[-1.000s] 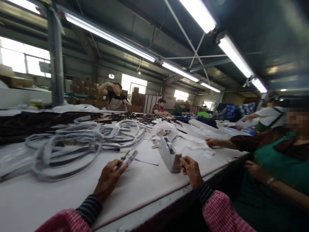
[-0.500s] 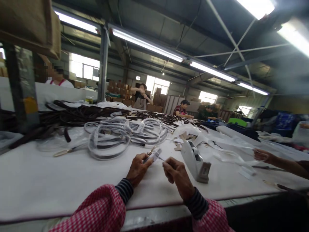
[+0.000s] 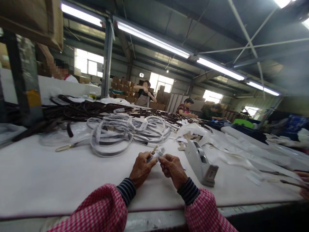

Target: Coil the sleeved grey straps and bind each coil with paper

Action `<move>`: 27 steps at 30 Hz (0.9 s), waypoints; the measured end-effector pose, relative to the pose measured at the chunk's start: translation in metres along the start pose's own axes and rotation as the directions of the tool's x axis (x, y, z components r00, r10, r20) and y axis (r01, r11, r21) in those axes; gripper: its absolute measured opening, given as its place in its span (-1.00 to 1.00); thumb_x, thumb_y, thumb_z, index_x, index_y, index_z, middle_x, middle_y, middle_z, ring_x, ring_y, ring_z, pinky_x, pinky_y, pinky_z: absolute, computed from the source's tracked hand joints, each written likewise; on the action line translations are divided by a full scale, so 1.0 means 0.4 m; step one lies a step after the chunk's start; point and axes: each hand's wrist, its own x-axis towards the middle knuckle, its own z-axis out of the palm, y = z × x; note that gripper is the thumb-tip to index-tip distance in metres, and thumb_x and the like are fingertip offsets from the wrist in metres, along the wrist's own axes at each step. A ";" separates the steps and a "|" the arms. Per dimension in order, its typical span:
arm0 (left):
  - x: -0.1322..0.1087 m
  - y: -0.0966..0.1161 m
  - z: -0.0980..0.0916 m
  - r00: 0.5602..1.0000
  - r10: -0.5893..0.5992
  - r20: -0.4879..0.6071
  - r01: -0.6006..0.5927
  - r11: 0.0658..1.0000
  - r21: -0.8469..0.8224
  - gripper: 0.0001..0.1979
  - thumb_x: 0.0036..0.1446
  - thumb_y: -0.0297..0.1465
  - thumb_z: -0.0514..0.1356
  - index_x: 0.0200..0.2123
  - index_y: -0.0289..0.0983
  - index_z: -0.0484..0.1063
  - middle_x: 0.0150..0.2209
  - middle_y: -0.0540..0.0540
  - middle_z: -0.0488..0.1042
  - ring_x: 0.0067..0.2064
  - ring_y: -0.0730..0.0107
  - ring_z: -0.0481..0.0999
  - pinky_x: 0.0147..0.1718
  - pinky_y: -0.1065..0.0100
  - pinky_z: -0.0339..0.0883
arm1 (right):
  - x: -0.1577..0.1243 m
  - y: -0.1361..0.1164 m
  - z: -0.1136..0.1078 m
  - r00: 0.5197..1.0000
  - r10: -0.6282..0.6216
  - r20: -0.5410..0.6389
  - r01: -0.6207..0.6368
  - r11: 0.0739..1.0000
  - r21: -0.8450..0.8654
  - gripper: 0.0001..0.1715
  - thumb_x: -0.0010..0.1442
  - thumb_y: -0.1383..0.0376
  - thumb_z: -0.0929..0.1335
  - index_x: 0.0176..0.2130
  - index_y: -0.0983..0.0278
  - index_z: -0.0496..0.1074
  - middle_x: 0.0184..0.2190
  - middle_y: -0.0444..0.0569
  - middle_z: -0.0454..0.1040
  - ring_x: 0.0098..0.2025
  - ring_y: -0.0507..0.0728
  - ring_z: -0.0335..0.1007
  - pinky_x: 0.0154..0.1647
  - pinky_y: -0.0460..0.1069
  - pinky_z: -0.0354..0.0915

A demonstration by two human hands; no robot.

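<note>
the left hand (image 3: 141, 170) pinches a small clear-wrapped piece (image 3: 157, 154) with a gold-coloured metal part (image 3: 154, 149) showing at its top; the right hand (image 3: 173, 170), fingertips drawn together, meets its right side, though whether it grips film or tape i cannot tell; the piece sits between both hands, above the white table (image 3: 91, 183), near the grey tape dispenser (image 3: 198, 161); wrapped coiled straps (image 3: 109, 151) lie beyond.

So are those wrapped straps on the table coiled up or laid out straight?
Coiled: the straps lie in overlapping loops on the white table.
</note>
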 end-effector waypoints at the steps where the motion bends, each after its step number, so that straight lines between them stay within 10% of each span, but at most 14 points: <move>1: 0.001 0.001 -0.002 1.000 -0.005 0.005 0.005 1.000 -0.021 -0.66 0.09 -0.08 0.19 -0.49 -0.25 0.39 -0.39 -0.02 0.38 -0.22 0.20 0.33 -0.21 0.26 0.15 | 0.001 0.002 0.002 1.000 -0.004 0.006 0.004 1.000 0.009 -0.47 -0.07 -0.01 0.54 -0.46 0.28 0.29 -0.64 -0.23 0.32 -0.69 -0.12 0.05 -0.71 -0.19 -0.15; 8: 0.009 -0.017 -0.013 0.991 -0.093 0.096 0.115 0.959 -0.260 -0.56 0.12 0.01 0.18 -0.51 -0.23 0.25 -0.58 0.14 0.14 -0.52 0.47 0.10 -0.53 0.40 -0.01 | 0.023 0.020 0.030 0.997 -0.063 0.054 0.059 0.995 0.077 -0.43 -0.02 -0.07 0.53 -0.45 0.27 0.27 -0.68 -0.23 0.32 -0.73 -0.12 0.04 -0.76 -0.20 -0.14; 22: 0.010 -0.014 -0.026 0.974 -0.142 0.177 0.212 0.848 -0.485 -0.56 0.14 0.01 0.14 -0.42 -0.29 0.41 -0.49 -0.04 0.44 -0.47 0.36 0.34 -0.46 0.35 0.26 | 0.063 0.076 0.044 0.985 -0.101 0.141 0.095 0.994 0.049 -0.45 0.07 -0.13 0.47 -0.42 0.29 0.39 -0.66 -0.19 0.37 -0.75 -0.07 0.08 -0.81 -0.15 -0.07; 25: 0.011 -0.016 -0.025 0.983 -0.141 0.121 0.182 0.864 -0.470 -0.61 0.18 -0.04 0.13 -0.41 -0.27 0.36 -0.48 0.01 0.37 -0.45 0.40 0.29 -0.44 0.37 0.25 | 0.062 0.078 0.036 0.951 -0.305 0.044 0.308 0.939 -0.153 -0.60 0.16 0.02 0.45 -0.44 0.28 0.40 -0.63 -0.19 0.34 -0.65 -0.03 0.15 -0.69 -0.12 0.09; 27: 0.011 -0.019 -0.024 0.988 -0.125 0.090 0.152 0.881 -0.449 -0.63 0.18 -0.06 0.14 -0.41 -0.26 0.34 -0.47 0.03 0.34 -0.43 0.40 0.26 -0.42 0.37 0.24 | 0.057 0.071 0.027 0.821 -0.570 0.006 0.527 0.755 -0.390 -0.74 0.22 0.14 0.43 -0.37 0.27 0.44 -0.51 -0.14 0.40 -0.50 0.03 0.29 -0.48 -0.08 0.27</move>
